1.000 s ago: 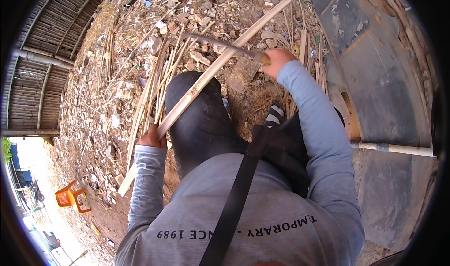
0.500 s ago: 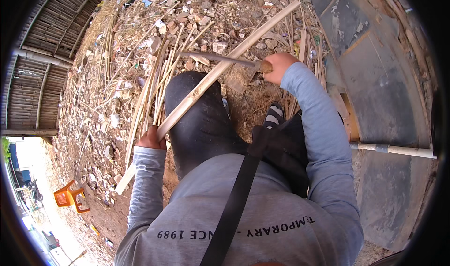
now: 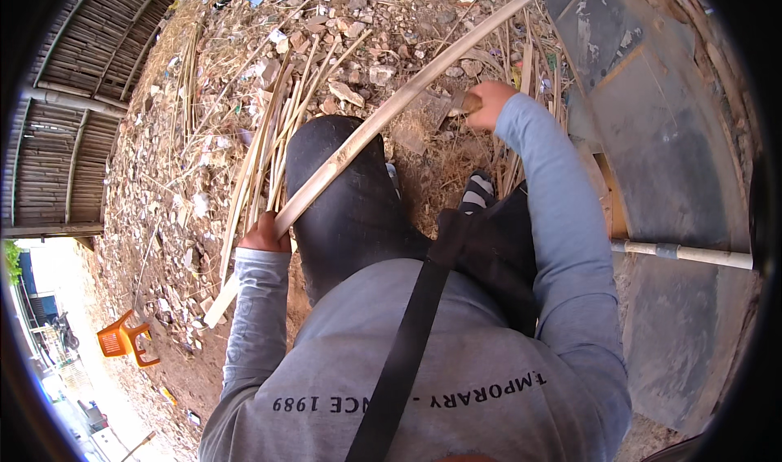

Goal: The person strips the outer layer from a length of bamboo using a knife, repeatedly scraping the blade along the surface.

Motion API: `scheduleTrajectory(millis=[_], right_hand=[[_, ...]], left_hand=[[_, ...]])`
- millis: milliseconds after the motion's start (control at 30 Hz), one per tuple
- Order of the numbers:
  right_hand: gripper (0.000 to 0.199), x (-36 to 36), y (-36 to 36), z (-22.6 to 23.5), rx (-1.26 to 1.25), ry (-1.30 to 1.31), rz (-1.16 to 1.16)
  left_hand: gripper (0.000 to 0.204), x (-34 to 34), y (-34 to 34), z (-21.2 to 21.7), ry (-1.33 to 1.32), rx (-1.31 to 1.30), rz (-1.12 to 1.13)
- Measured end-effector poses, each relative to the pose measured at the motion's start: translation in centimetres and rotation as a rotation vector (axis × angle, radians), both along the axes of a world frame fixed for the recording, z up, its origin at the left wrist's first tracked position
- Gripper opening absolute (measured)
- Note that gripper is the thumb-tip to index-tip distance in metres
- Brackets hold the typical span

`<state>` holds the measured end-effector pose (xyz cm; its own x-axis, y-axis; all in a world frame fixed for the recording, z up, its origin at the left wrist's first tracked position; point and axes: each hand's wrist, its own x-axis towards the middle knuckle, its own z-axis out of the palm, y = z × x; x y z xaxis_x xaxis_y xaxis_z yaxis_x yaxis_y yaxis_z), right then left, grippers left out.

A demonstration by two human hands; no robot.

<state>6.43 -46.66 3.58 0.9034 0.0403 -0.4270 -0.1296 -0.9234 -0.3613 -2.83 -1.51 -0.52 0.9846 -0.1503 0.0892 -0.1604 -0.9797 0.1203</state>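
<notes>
A long pale bamboo strip (image 3: 383,120) slants across my raised left knee, its far end up and to the right. My left hand (image 3: 265,234) is closed around its lower part, and the tail sticks out past my wrist. To the right of the strip, my right hand (image 3: 494,105) grips the wooden handle of a knife (image 3: 470,103). Little of the blade shows; it is hard to make out near the strip. Several thin split strips (image 3: 265,148) lie in a bundle on the ground beside my left knee.
Broken stones and dry straw (image 3: 358,22) cover the ground. On the right lie large grey sheets (image 3: 652,136) with a pale pole (image 3: 709,256) across them. A slatted bamboo wall (image 3: 61,152) stands at the left, and an orange plastic chair (image 3: 120,340) is farther off at lower left.
The knife blade, which lay across the strip half a second ago, no longer shows over it. My right hand has shifted slightly right; the strip has moved slightly up and right.
</notes>
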Motion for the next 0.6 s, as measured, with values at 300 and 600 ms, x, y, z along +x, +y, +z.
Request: scheduleTrajectory(millis=[300, 600], right_hand=[[0.031, -0.3, 0.3, 0.5, -0.078, -0.104, -0.029], [0.029, -0.2, 0.5, 0.4, -0.061, -0.052, -0.087]], left_hand=[[0.018, 0.1, 0.3, -0.1, -0.02, -0.035, -0.008], [0.015, 0.7, -0.2, 1.3, 0.013, 0.016, 0.01]])
